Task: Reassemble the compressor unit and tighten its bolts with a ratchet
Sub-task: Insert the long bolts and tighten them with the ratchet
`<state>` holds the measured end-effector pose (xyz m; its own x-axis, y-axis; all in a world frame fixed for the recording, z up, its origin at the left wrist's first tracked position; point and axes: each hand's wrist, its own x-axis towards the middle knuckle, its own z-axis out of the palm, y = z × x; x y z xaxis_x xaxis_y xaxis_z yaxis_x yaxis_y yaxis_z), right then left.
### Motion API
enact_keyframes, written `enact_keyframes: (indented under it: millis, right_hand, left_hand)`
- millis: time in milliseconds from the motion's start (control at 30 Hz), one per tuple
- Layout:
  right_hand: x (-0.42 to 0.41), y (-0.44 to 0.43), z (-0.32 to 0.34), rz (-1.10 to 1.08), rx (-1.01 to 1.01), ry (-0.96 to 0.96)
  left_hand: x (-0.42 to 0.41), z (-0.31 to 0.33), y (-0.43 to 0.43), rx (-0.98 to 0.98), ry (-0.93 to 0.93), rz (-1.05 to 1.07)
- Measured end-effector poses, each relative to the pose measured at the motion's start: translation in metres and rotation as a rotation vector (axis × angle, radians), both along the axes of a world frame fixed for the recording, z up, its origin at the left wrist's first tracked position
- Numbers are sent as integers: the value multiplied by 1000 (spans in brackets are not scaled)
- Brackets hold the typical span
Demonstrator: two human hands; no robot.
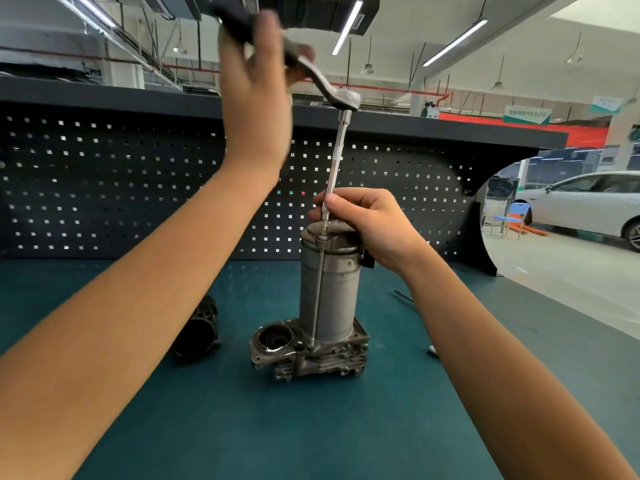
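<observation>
Teal-matted workbench [346, 427] with a black perforated pegboard [104, 188] behind it. The grey metal compressor unit [329, 289], a cylinder on a cast base, stands upright mid-bench. A dark round housing part [199, 330] lies to its left. Left hand [256, 98], kinda blurry, has fingers wrapped round the black-handled steel ratchet [322, 81]. Right hand [367, 220] pinches the slim silver extension bar [337, 150] just above the cylinder top, over a long thin bolt [318, 289].

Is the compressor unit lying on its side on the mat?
No, the compressor unit stands upright on its base on the green mat.
</observation>
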<state>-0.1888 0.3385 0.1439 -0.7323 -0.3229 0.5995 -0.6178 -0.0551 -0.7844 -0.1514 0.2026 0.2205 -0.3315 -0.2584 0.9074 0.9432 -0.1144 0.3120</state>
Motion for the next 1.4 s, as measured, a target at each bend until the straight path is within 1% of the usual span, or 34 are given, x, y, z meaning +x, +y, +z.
enact_keyframes:
  millis: [33, 67, 100, 133, 167, 267, 333, 400, 467, 567, 600, 667, 700, 767, 800, 833, 867, 900, 933, 1033, 1067, 1133, 1167, 1233, 1300, 1367, 1400]
  right_hand:
    - [0, 0, 0, -1, -4, 1]
    - [0, 0, 0, 6, -8, -3]
    - [1, 0, 0, 18, -13, -12]
    - [1, 0, 0, 30, -15, -19]
    - [2, 0, 1, 34, -14, -21]
    - [1, 1, 0, 23, 5, -17]
    - [0, 1, 1, 52, 15, -46]
    - [0, 2, 3, 77, 47, -72]
    - [0, 2, 4, 89, 80, -81]
    - [1, 1, 3, 81, 64, -57]
    - [1, 1, 2, 63, 54, -41]
    - [0, 1, 0, 42, 27, -29]
    - [0, 1, 0, 41, 14, -32]
    - [1, 0, 0, 35, 4, -31]
    - [1, 0, 0, 29, 8, -24]
    - [1, 0, 0, 22, 16, -10]
    - [2, -1, -1, 16, 23, 6]
    - [2, -1, -1, 10, 25, 18]
    - [3, -1, -1, 7, 24, 21]
    - [3, -2, 1, -12, 32, 29]
    - [4, -2, 2, -16, 41, 35]
    - [4, -2, 2, 1, 57, 23]
    - [3, -1, 3, 21, 65, 0]
    - [3, 0, 3, 51, 96, -34]
    - [4, -2, 4, 43, 123, -23]
    - [4, -2, 3, 32, 90, -11]
    - [4, -2, 2, 33, 62, -8]
  left_hand:
    - [8, -2, 5, -119, 178, 152]
    - [14, -5, 10, -234, 319, 269]
    - [15, -7, 13, -304, 386, 330]
    - [17, -8, 13, -306, 369, 313]
    - [17, -8, 10, -236, 287, 228]
    - [2, -6, -8, 112, -102, -134]
    - [-17, -1, -20, 237, -302, -330]
    - [-31, 5, -24, 300, -419, -498]
    - [-40, 11, -21, 372, -494, -613]
    - [-43, 11, -18, 395, -506, -675]
    - [-40, 9, -17, 368, -474, -643]
    - [-25, 3, -12, 245, -348, -462]
    - [-14, -1, -7, 167, -232, -312]
    - [7, -6, 4, -34, 110, 42]
    - [13, -9, 9, -149, 282, 182]
    - [17, -13, 15, -239, 406, 271]
    - [20, -16, 18, -284, 447, 291]
    - [22, -17, 19, -270, 425, 252]
    - [23, -17, 17, -196, 349, 164]
    - [7, -9, -1, 184, -34, -188]
    - [-4, -5, -10, 279, -162, -287]
    - [-26, 1, -25, 382, -362, -469]
    - [-34, 2, -28, 417, -428, -558]
    - [-46, 1, -29, 488, -509, -697]
    - [-51, 0, -28, 518, -508, -770]
    - [-47, -2, -25, 489, -456, -743]
    - [-42, -4, -24, 446, -414, -685]
